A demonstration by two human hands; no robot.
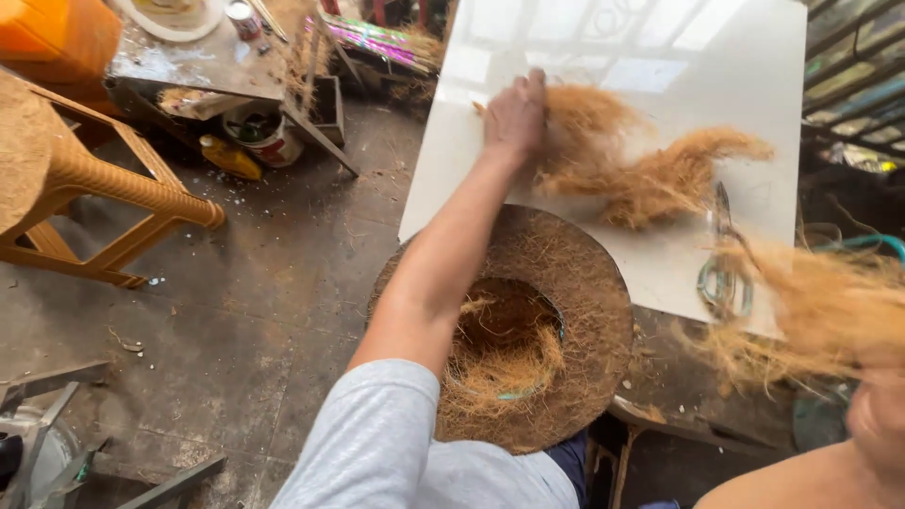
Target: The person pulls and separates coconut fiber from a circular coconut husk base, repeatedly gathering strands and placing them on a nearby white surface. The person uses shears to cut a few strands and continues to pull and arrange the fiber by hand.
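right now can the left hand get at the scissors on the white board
Probably yes: the left hand rests on the white board, and only loose coir fibre lies between it and the scissors.

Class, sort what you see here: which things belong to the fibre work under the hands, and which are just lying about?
In use:
left hand pressing coir fibre
white board under the fibre
right hand, blurred, by a fibre tuft
coir ring below the arm
scissors on the board

Lying about:
plastic stool
paint tin
orange container
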